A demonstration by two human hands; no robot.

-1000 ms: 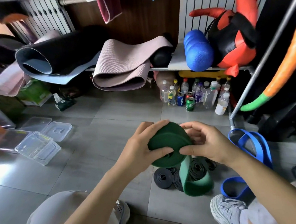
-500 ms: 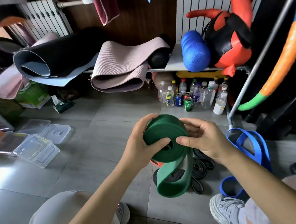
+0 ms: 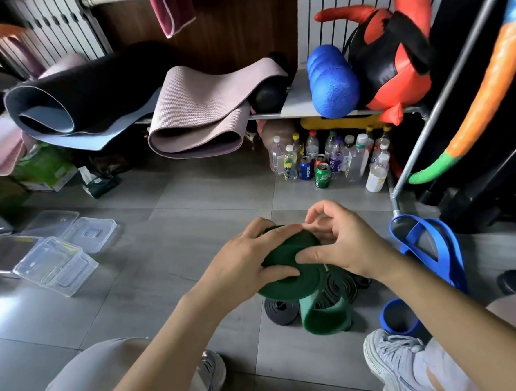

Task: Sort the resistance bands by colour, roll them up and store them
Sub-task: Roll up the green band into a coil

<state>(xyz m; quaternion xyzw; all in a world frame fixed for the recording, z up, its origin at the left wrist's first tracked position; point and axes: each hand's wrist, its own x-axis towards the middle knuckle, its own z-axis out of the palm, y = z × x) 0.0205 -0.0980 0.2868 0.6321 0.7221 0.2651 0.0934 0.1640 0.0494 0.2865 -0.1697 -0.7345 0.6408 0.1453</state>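
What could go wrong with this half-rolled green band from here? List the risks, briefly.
1. The green band coil is pinched only between the left hand and right hand; a slack grip would likely let it spring open.
2. Its loose tail hangs down by the black bands on the floor, so winding it in may drag or snag them and mix the colours.

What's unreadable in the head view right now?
All in the head view:
- green band: the roll's far side and core are covered by the left hand and right hand.
- black bands: count unclear, as the pile is partly behind the green roll and its loose tail.
- blue band: partly hidden by the right forearm.
- bottles: most labels are too small to read.
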